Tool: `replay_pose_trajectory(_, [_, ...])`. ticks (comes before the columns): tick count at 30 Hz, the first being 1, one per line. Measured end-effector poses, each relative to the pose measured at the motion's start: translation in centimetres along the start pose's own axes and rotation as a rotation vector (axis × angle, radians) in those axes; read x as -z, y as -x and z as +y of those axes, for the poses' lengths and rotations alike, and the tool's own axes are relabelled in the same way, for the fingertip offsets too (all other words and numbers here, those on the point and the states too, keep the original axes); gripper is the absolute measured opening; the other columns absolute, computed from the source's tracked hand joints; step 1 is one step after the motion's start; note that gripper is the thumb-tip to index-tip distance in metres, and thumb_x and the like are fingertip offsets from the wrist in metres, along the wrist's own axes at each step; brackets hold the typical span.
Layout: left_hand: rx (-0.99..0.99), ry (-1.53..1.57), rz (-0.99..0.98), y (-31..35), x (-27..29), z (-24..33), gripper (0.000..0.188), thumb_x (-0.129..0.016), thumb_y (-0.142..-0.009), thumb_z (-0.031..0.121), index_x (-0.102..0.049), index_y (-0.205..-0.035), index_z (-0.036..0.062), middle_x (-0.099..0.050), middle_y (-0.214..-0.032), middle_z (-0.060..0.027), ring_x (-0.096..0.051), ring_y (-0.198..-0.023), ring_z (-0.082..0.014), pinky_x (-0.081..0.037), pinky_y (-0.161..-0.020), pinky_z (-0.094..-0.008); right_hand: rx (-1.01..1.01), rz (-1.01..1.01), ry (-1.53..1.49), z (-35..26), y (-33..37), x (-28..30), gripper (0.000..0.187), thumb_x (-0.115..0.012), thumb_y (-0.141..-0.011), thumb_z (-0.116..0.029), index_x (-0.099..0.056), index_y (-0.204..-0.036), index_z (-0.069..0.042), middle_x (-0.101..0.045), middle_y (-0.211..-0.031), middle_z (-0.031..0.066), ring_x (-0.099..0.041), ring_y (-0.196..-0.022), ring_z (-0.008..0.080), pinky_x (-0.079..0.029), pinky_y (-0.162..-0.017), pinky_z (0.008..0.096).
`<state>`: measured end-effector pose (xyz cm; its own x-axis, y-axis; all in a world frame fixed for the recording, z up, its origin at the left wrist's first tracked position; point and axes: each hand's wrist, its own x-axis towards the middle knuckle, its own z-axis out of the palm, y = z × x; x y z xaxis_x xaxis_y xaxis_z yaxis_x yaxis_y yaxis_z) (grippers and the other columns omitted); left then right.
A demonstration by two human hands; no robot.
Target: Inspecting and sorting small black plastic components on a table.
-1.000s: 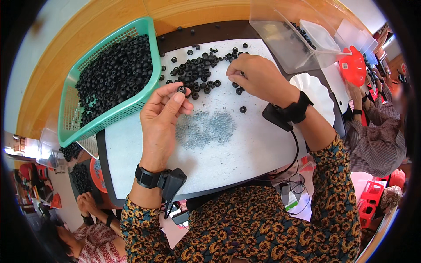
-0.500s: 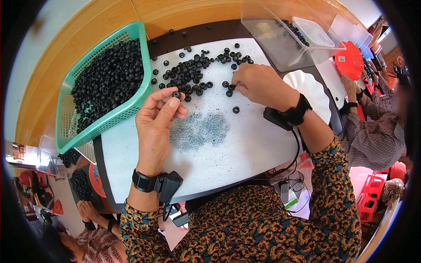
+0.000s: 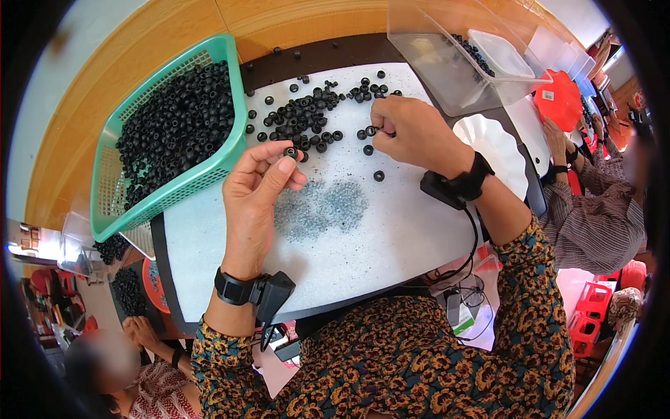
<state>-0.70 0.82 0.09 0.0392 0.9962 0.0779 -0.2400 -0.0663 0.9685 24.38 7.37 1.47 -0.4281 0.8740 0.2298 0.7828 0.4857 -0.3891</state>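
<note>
My left hand (image 3: 255,188) pinches a small black ring-like part (image 3: 290,152) between thumb and fingertips, above the white sheet (image 3: 391,237). Over the far right side of the sheet, my right hand (image 3: 412,136) is closed at a black ring (image 3: 371,130), its fingertips partly hidden behind the hand. Two more loose rings lie beside and below these fingers, one of them a black ring (image 3: 379,176) on its own. A heap of black rings (image 3: 296,115) spreads across the far part of the sheet. Between my hands and the near edge lies a patch of tiny clear beads (image 3: 321,209).
A green basket (image 3: 237,98) full of black rings stands at the left. At far right are a clear plastic bin (image 3: 447,91), a white scalloped dish (image 3: 492,153) and a red dish (image 3: 558,101). Co-workers sit at both sides. A cable (image 3: 471,241) hangs from my right wrist device.
The whole view has shifted slightly. My left hand still pinches its ring. The right fingers have turned and drawn in at a ring beside the heap.
</note>
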Motion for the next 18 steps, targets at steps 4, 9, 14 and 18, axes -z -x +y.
replay_pose_trajectory(4, [0.004, -0.044, -0.019, 0.0, -0.1, 0.0, 0.023, -0.061, -0.092, 0.009, -0.062, -0.114, 0.0019, -0.067, -0.1, -0.0104, -0.062, -0.079, -0.0116, -0.05, -0.072, -0.0248, 0.035, 0.033, 0.023, 0.2, 0.0, -0.6, 0.013, -0.063, -0.073, -0.013, -0.056, -0.076, -0.002, -0.062, -0.072, 0.0149, -0.061, -0.071, 0.0344, -0.048, -0.064, 0.0413])
replay_pose_trajectory(9, [-0.017, -0.082, -0.034, 0.1, -0.2, -0.1, 0.022, -0.063, -0.091, 0.008, -0.061, -0.112, 0.0001, -0.067, -0.103, -0.0105, -0.063, -0.08, -0.012, -0.051, -0.072, -0.0246, -0.085, -0.08, -0.463, -1.2, -0.2, -0.3, 0.016, -0.063, -0.077, -0.015, -0.06, -0.078, 0.001, -0.061, -0.065, 0.0108, -0.059, -0.062, 0.0194, -0.047, -0.059, 0.0303])
replay_pose_trajectory(14, [-0.195, -0.094, -0.092, -0.2, -1.1, -0.6, 0.02, -0.06, -0.093, 0.008, -0.058, -0.113, 0.0028, -0.065, -0.112, -0.0083, -0.06, -0.084, -0.0091, -0.048, -0.066, -0.021, -0.074, -0.311, -0.693, -2.4, -0.6, -0.8, 0.015, -0.06, -0.083, -0.012, -0.062, -0.089, 0.002, -0.06, -0.073, 0.0016, -0.053, -0.066, 0.0074, -0.044, -0.059, 0.0246])
replay_pose_trajectory(18, [-0.185, -0.169, -0.083, -0.3, -1.3, -0.6, 0.019, -0.058, -0.095, 0.009, -0.055, -0.113, 0.004, -0.064, -0.113, -0.0081, -0.056, -0.076, -0.0066, -0.042, -0.059, -0.0174, -0.115, -0.418, -0.859, -4.7, -1.0, -0.7, 0.017, -0.055, -0.087, -0.015, -0.062, -0.089, 0.0, -0.061, -0.075, 0.0012, -0.051, -0.062, 0.0059, -0.041, -0.054, 0.0215])
